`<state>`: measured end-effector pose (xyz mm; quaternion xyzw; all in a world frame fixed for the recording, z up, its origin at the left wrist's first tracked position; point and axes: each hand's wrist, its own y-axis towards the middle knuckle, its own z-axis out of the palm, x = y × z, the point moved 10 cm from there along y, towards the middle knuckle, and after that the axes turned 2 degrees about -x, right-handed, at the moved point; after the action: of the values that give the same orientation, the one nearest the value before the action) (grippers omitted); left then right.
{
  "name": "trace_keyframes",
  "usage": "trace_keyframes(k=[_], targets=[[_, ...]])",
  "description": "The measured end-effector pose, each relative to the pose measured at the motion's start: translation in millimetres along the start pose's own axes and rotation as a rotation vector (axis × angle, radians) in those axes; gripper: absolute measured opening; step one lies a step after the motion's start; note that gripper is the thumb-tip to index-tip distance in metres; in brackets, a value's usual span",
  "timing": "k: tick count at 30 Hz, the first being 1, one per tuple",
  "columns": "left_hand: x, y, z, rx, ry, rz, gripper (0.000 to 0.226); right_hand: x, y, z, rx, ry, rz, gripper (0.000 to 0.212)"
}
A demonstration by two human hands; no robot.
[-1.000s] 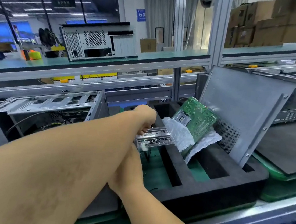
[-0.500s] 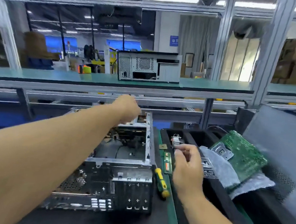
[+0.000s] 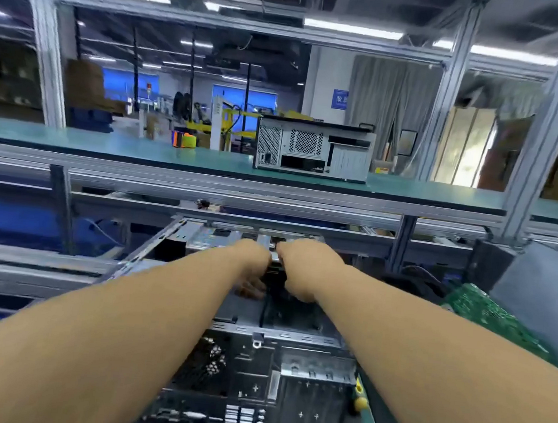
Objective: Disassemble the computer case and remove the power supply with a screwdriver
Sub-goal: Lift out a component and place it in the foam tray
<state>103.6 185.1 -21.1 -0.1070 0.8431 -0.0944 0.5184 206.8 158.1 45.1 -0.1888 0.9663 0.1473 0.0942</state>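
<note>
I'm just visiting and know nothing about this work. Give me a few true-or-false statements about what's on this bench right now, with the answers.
1. Both the left hand and the right hand reach into the open grey metal computer case. True.
2. The right hand holds the yellow-and-green screwdriver. False: it lies beside the case, at its right edge, untouched.
3. A second grey computer case stands on the green shelf beyond. True.
4. The green circuit board sits inside the open case. False: it lies to the right, outside it.
5. The open case's side cover is on. False: its inside is exposed from above.
</note>
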Motion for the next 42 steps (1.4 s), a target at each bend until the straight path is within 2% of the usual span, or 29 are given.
trace_keyframes(k=[2, 4, 6, 9, 13, 16, 21, 25, 31, 34, 38, 42], targets=[[13, 3, 13, 0.107, -0.131, -0.134, 0.028, -1, 3, 14, 0.008, -0.017, 0.014, 0.043], [17, 2, 25, 0.183, -0.201, -0.205, 0.033, -3, 3, 21, -0.008, -0.012, 0.026, 0.045], [19, -1, 38, 0.237, -0.243, -0.244, 0.039, -4, 3, 22, -0.033, -0.016, 0.028, 0.042], [20, 0, 48, 0.27, -0.294, -0.254, 0.061, -2, 4, 20, -0.065, 0.004, 0.036, 0.04], [23, 5, 45, 0.216, -0.372, -0.236, 0.045, 2, 2, 15, -0.118, -0.018, 0.049, 0.034], [27, 6, 41, 0.193, -0.365, -0.242, 0.044, 5, -1, 10, -0.134, -0.079, 0.043, 0.033], [38, -6, 36, 0.285, -0.253, -0.281, 0.042, 7, -8, 7, -0.143, -0.135, 0.042, 0.033], [44, -20, 27, 0.329, -0.188, -0.29, 0.038, 12, -13, 8, -0.115, -0.162, 0.024, 0.044], [46, -41, 22, 0.395, -0.095, -0.264, 0.043, 30, -21, 1, -0.118, -0.139, -0.098, 0.037], [46, -53, 17, 0.411, -0.101, -0.251, 0.041, 36, -26, 0, -0.07, -0.158, -0.147, 0.039], [42, -60, 10, 0.383, -0.117, -0.194, 0.045, 51, -29, 8, 0.031, -0.152, -0.242, 0.029], [37, -67, 4, 0.341, -0.102, -0.139, 0.043, 49, -33, 3, 0.083, -0.074, -0.241, 0.035]])
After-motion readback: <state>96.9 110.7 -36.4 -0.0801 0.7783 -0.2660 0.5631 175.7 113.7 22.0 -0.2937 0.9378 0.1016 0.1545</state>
